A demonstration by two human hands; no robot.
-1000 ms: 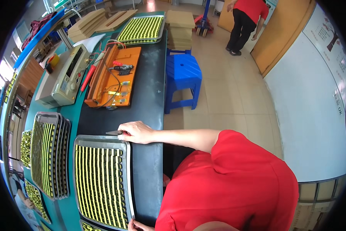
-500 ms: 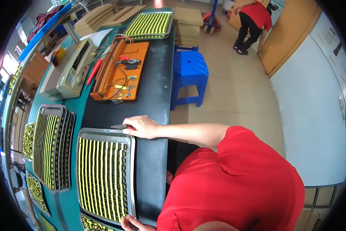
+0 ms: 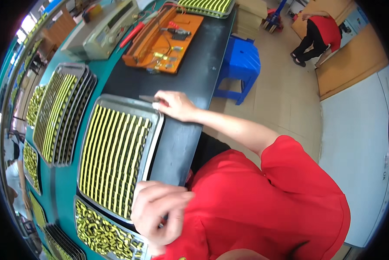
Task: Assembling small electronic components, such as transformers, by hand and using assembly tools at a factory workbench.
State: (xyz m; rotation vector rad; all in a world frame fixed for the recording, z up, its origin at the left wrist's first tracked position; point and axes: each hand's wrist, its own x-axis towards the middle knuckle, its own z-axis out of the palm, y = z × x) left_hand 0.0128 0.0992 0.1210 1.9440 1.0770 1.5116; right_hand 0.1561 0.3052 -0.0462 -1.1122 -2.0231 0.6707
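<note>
My right hand (image 3: 175, 106) is closed around a thin, pointed grey metal tool (image 3: 147, 98). It rests at the far right corner of a metal tray (image 3: 129, 104), and the tool tip lies over the tray's rim. Long rows of small yellow-and-black pieces (image 3: 112, 158) fill this tray. My left hand (image 3: 157, 212) is raised above the tray's near corner, large in view, with its fingers curled in. What those fingers hold, if anything, is hidden. Beside it sits a second tray (image 3: 140, 238) with similar pieces lying loose in a jumble (image 3: 101, 227).
Stacked trays of rows (image 3: 64, 117) stand left on the green table (image 3: 66, 182). Beyond are an orange fixture (image 3: 185, 39) with wires, a beige instrument (image 3: 103, 39) and another filled tray (image 3: 207, 6). A blue stool (image 3: 242, 60) and a bending person (image 3: 322, 37) are farther off.
My left hand has lifted from the tray's near corner and curled. My right hand keeps the pointed tool at the far corner. The view has shifted, showing more of the loose-piece tray.
</note>
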